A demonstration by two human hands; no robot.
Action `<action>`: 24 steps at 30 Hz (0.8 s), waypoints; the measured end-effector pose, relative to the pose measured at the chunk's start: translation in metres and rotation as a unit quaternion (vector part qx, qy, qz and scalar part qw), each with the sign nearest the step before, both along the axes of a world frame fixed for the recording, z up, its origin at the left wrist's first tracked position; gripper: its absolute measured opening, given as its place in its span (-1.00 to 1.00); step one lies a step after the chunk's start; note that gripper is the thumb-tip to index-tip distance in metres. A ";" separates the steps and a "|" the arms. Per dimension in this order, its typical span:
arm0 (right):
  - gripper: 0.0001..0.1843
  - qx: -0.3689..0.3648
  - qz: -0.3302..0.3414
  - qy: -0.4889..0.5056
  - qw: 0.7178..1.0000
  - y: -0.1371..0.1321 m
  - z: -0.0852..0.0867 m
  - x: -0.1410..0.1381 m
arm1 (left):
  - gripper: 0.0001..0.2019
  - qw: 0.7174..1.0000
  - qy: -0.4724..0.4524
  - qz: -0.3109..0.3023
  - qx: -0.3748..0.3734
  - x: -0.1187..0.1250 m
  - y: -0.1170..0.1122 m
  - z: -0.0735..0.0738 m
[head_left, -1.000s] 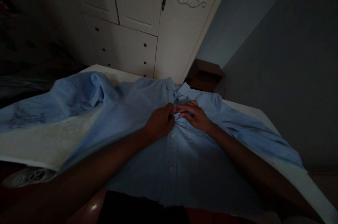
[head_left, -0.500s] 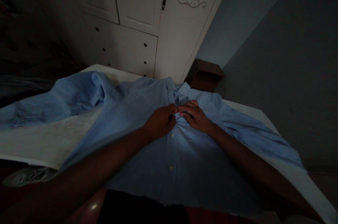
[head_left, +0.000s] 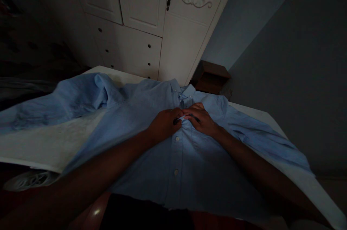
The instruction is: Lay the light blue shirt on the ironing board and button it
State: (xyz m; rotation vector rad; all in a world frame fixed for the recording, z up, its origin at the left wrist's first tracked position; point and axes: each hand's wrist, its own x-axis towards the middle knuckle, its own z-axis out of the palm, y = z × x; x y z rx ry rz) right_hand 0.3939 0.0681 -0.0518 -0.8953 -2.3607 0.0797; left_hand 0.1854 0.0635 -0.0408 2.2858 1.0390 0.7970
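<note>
A light blue button-up shirt lies front side up, its collar at the far side and both sleeves spread outward. My left hand and my right hand meet on the front placket below the collar. Both pinch the fabric there, bunching it into small folds. Whatever button sits between the fingertips is hidden. Nearer to me, two white buttons, an upper button and a lower button, show on the placket.
The shirt rests on a white table. Beyond it stands a white wardrobe with drawers. A brown wooden box-like piece is behind the table at right. A light-coloured shoe shows below the left table edge.
Both hands stay at the same spot on the placket; the left fingers shift very slightly. The shirt lies as before.
</note>
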 end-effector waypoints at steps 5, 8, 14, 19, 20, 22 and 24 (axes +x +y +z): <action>-0.77 0.008 0.002 0.000 1.000 -0.001 0.002 -0.001 | -0.81 1.000 -0.011 -0.007 -0.002 0.000 0.000 -0.001; -0.78 0.027 0.004 0.008 1.000 -0.002 0.003 -0.001 | -0.83 1.000 -0.016 -0.009 0.002 0.000 0.000 -0.002; -0.78 0.049 -0.001 0.003 0.999 -0.003 0.004 -0.002 | -0.90 1.000 -0.019 0.003 0.021 0.001 -0.001 -0.001; -0.77 0.056 -0.011 0.006 0.998 -0.004 0.005 -0.002 | -0.87 0.998 -0.011 0.029 0.047 0.003 -0.002 -0.002; -0.78 0.062 -0.011 0.011 0.998 -0.004 0.005 -0.002 | -0.86 0.998 -0.013 0.031 0.046 0.003 -0.003 -0.002; -0.80 0.078 -0.010 0.026 0.997 -0.005 0.005 -0.002 | -0.87 0.998 -0.015 0.034 0.041 0.002 -0.003 -0.001; -0.81 0.092 -0.005 0.043 0.995 -0.005 0.005 -0.002 | -0.88 0.998 -0.014 0.038 0.041 0.002 -0.004 -0.001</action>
